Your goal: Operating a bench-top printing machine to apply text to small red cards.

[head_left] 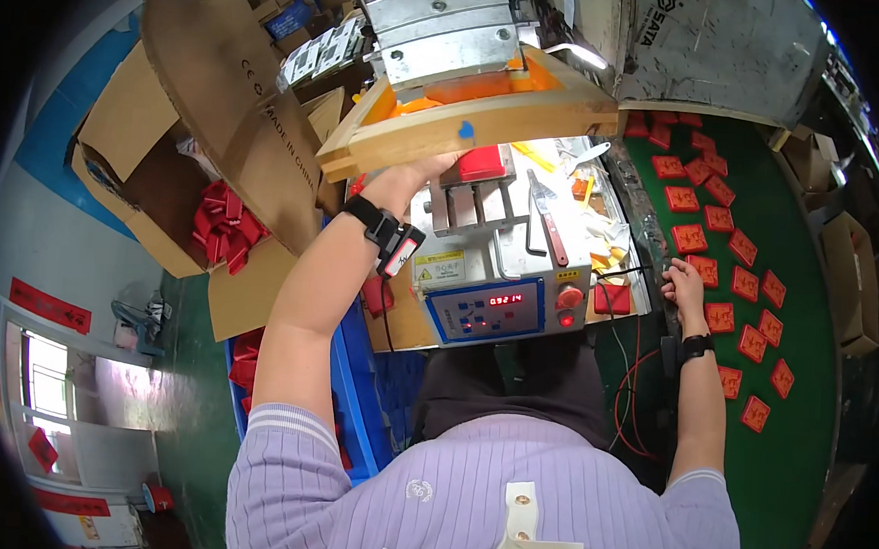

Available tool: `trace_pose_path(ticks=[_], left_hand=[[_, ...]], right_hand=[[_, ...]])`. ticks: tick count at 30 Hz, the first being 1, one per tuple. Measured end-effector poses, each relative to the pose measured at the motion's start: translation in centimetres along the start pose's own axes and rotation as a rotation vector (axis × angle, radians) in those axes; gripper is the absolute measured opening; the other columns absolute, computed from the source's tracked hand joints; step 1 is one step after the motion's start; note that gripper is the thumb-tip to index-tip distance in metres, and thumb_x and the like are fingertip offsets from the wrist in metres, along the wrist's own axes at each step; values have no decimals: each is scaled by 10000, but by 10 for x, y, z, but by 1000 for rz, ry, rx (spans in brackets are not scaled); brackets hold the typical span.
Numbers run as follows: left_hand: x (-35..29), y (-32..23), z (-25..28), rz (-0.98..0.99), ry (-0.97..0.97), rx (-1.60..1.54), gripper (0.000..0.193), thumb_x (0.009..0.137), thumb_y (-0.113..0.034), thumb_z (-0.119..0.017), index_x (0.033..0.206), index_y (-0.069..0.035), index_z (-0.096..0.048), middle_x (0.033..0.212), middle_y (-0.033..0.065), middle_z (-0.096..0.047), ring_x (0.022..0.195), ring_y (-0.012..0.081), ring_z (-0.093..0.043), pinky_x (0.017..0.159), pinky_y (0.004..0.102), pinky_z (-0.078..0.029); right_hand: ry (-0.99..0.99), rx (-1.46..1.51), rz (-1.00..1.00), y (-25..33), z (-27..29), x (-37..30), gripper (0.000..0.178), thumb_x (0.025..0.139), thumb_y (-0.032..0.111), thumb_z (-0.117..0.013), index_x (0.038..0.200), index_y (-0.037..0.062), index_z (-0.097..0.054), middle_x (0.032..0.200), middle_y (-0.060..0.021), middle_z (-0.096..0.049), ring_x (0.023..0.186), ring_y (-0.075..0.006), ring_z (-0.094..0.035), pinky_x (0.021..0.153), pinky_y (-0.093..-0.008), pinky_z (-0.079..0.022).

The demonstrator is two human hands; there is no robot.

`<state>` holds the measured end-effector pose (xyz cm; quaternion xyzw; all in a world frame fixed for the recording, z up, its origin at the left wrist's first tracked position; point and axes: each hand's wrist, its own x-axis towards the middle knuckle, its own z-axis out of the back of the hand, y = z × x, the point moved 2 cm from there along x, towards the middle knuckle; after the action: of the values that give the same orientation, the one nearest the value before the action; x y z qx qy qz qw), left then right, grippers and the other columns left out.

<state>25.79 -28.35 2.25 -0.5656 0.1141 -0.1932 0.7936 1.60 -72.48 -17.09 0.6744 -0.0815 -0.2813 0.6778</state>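
My left hand (430, 168) reaches under the wooden frame (485, 127) of a printing machine. It touches the left side of a red flat box (482, 164), which sits on a metal fixture (474, 205); the frame hides most of the fingers. My right hand (687, 288) is at the near side of a long green surface (806, 428), its fingers loosely bent and apart, holding nothing I can see. On that surface lie several red boxes (718, 317) with gold print, one of them close beside the hand.
Below the fixture is a control box (487, 311) with a lit display and red buttons. A scraper (548, 215) and hex key lie right of the fixture. Another red piece (612, 299) rests by the table edge. At left stand an open carton (250, 119) and a blue crate (351, 398) with red pieces.
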Motion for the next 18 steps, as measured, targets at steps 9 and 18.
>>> trace_pose_path(ticks=[9, 18], left_hand=[[-9, -55, -26, -72, 374, 836, 663, 925, -533, -290, 1323, -6, -346, 1331, 190, -410, 1216, 284, -398, 1013, 292, -303], [-202, -83, -66, -533, 736, 244, 447, 958, -359, -310, 1083, -6, -555, 1113, 154, -569, 1084, 310, -513, 953, 397, -391]], right_hand=[[17, 64, -38, 0, 0, 5, 335, 876, 156, -533, 1167, -3, -484, 811, -66, -597, 506, -89, -547, 423, -180, -430], [23, 6, 17, -9, -6, 5, 329, 868, 145, -529, 1161, -3, -500, 816, -69, -603, 525, -94, -556, 437, -183, -445]])
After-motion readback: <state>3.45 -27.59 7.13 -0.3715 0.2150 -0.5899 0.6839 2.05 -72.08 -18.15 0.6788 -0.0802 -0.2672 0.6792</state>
